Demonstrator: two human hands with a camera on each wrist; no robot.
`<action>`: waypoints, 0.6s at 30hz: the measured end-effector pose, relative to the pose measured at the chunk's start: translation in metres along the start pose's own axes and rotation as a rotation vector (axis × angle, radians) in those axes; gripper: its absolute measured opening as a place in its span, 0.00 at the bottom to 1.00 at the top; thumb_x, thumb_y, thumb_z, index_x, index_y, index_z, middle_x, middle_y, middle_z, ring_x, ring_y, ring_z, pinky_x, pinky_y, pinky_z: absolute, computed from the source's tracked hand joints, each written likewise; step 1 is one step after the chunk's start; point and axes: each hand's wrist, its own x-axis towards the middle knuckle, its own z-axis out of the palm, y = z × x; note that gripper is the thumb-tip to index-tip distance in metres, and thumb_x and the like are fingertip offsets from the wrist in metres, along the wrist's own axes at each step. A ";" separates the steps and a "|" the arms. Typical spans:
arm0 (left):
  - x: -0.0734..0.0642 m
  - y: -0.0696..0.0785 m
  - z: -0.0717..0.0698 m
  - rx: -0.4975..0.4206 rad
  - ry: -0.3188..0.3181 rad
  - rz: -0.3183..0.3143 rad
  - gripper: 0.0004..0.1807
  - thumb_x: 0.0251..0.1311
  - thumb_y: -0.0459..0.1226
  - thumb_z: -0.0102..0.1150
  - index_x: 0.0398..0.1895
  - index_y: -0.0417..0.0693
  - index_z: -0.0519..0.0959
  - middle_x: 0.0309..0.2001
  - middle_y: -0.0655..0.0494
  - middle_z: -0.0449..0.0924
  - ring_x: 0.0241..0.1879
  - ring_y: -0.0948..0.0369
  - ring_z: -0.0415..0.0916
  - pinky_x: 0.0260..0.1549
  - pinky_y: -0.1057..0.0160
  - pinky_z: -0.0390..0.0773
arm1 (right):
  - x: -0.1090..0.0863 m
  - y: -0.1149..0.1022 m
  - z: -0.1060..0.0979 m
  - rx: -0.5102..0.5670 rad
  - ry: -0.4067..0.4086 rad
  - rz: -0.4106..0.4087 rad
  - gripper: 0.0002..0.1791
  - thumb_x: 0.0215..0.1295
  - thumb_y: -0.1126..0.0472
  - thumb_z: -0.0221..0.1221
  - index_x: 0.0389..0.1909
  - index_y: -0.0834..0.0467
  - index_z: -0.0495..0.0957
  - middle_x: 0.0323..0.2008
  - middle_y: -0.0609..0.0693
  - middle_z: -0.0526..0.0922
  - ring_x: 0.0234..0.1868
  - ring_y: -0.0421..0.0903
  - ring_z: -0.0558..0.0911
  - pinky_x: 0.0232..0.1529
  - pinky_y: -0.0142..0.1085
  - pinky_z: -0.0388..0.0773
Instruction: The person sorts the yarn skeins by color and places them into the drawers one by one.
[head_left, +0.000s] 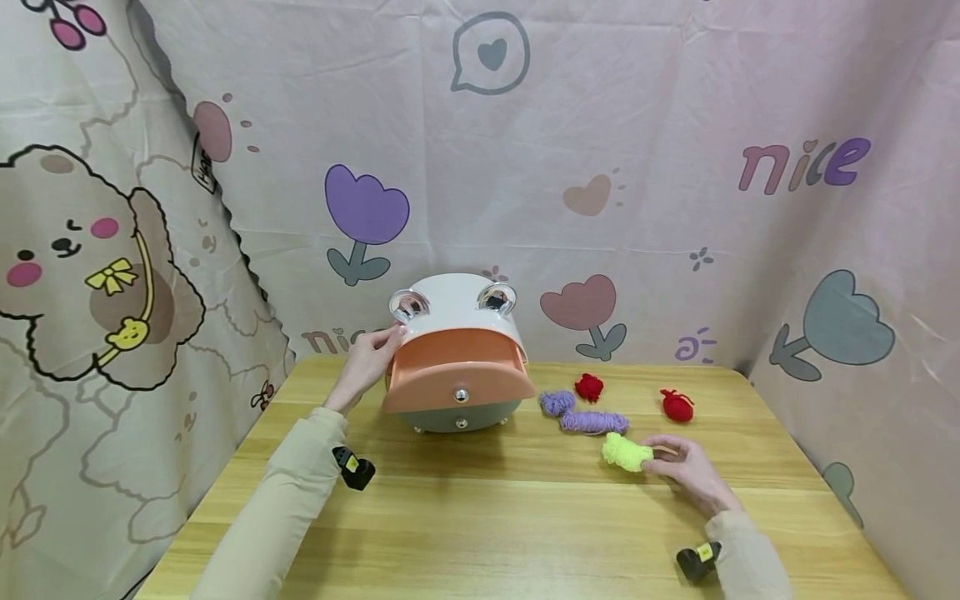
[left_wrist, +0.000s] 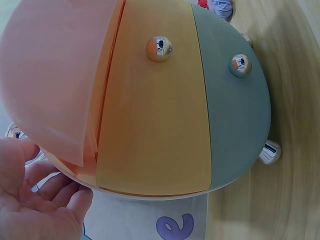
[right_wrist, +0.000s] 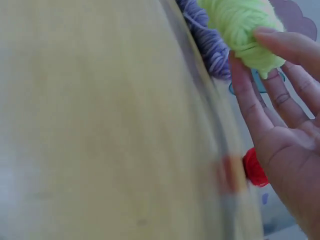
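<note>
A frog-shaped drawer box (head_left: 459, 302) with a white top and shiny round eyes stands at the back of the table. Its orange upper drawer (head_left: 427, 385) juts out, showing part of the inside; the grey lower drawer (head_left: 487, 414) sits beneath. My left hand (head_left: 367, 367) holds the box at its upper left edge, some fingertips hidden behind the rim in the left wrist view. Between the thumb and fingers of my right hand (head_left: 690, 471) is a bright yellow-green yarn bundle (head_left: 624, 452), pinched at its right end.
Behind the yellow-green bundle lie a long purple yarn skein (head_left: 594, 422) and a smaller purple yarn ball (head_left: 557, 403). Two red yarn balls rest farther back, one red ball (head_left: 588, 387) near the purple ones, another red ball (head_left: 677, 406) to the right. A printed curtain (head_left: 480, 167) hangs behind the table.
</note>
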 end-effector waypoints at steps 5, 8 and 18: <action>0.000 0.000 0.000 -0.006 -0.001 0.002 0.33 0.77 0.54 0.44 0.74 0.42 0.65 0.73 0.40 0.65 0.73 0.44 0.64 0.71 0.43 0.67 | 0.006 -0.013 -0.003 0.016 -0.033 -0.083 0.15 0.63 0.72 0.63 0.48 0.55 0.82 0.43 0.35 0.87 0.45 0.33 0.86 0.46 0.30 0.85; 0.000 0.001 0.000 -0.004 -0.002 0.000 0.33 0.77 0.54 0.44 0.74 0.42 0.65 0.73 0.40 0.65 0.74 0.43 0.63 0.72 0.43 0.66 | 0.011 -0.025 -0.004 0.033 -0.053 -0.129 0.15 0.63 0.73 0.62 0.47 0.55 0.82 0.45 0.35 0.86 0.47 0.34 0.86 0.47 0.31 0.85; 0.000 0.001 0.000 -0.006 -0.007 0.000 0.33 0.76 0.55 0.43 0.74 0.42 0.65 0.74 0.40 0.64 0.74 0.44 0.63 0.71 0.43 0.67 | 0.036 -0.074 -0.004 0.047 -0.134 -0.215 0.16 0.63 0.76 0.60 0.49 0.59 0.81 0.48 0.38 0.84 0.49 0.36 0.86 0.52 0.29 0.82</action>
